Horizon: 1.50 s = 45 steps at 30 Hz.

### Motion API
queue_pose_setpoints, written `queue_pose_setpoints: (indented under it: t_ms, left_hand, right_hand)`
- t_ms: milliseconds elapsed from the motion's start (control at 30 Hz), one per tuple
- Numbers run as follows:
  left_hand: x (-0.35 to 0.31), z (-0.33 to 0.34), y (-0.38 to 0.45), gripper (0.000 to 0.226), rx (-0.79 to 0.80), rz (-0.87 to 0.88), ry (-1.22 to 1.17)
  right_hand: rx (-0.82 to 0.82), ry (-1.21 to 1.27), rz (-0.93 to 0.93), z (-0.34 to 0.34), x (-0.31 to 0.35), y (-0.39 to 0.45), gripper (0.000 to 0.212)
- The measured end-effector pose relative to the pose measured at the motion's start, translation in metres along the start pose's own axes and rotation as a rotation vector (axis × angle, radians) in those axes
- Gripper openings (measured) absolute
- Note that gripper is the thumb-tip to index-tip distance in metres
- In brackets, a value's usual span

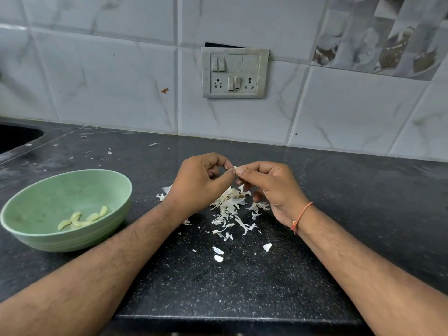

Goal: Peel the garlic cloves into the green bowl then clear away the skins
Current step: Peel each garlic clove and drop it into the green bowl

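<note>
Hands meeting above the middle of the bench, fingertips together. Left hand (198, 180) curled, thumb and forefinger pinching one end of a small garlic clove (234, 168). Right hand (269, 187) curled too, thumb and forefinger pinching the other end of the same clove; only a pale sliver of it visible between the fingertips. Orange thread (301, 215) tied round the right wrist.

Skins (230, 204) heaped on the bench directly under the hands, thin white strips spreading toward the front edge; three larger flakes (218, 254) lying apart, nearer that edge. Smaller scraps (154, 144) scattered toward the back edge and back-left corner.

Green bowl (36, 197) upright near the left edge of the bench, well apart from the skins, just beside the left forearm. Peeled cloves (82, 218) resting on its bottom, several, pale yellow, touching one another.

Sink (14, 139) cut into the back-left corner, only its dark rim in view. Switchboard (234, 73) on the tiled wall behind the back edge.
</note>
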<state>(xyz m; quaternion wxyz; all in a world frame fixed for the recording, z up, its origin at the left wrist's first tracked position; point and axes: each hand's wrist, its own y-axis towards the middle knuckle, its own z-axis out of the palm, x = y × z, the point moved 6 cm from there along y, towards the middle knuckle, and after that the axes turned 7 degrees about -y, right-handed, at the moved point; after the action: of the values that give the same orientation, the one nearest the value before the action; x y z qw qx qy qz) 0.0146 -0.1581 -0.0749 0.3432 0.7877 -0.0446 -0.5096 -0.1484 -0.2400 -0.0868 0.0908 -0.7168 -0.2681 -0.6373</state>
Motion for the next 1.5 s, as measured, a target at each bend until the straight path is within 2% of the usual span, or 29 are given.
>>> queue_pose_setpoints:
  t_ms: [200, 567, 667, 833, 967, 1133, 1367, 1500]
  left_hand:
    - [-0.006, 0.001, -0.001, 0.010, -0.010, 0.054, 0.041]
    - [-0.011, 0.004, 0.000, 0.010, 0.003, 0.095, 0.043]
    - [-0.007, -0.004, 0.005, 0.008, -0.017, 0.077, -0.006]
    - [-0.001, -0.004, 0.011, 0.016, 0.076, 0.049, -0.060]
    - [-0.001, -0.003, 0.011, 0.011, 0.087, 0.059, -0.046]
    - [-0.004, -0.005, 0.008, 0.008, 0.063, 0.116, 0.043]
    - [-0.012, -0.005, 0.003, 0.010, 0.113, 0.198, 0.198]
    - [-0.013, -0.003, 0.003, 0.011, 0.160, 0.229, 0.219]
  right_hand:
    - [0.032, 0.171, 0.098, 0.009, -0.005, -0.004, 0.005]
    - [0.018, 0.289, 0.153, 0.017, -0.006, -0.004, 0.009]
    - [0.064, 0.272, 0.160, 0.017, -0.005, -0.002, 0.009]
    - [0.085, 0.195, 0.114, 0.014, -0.004, 0.000, 0.011]
    - [0.047, 0.097, 0.042, 0.008, 0.000, 0.001, 0.026]
    - [0.002, -0.011, -0.047, 0.006, 0.003, 0.001, 0.009]
    - [0.052, -0.183, -0.093, 0.003, 0.004, 0.006, 0.011]
    - [0.101, -0.203, -0.070, 0.001, 0.006, 0.006, 0.011]
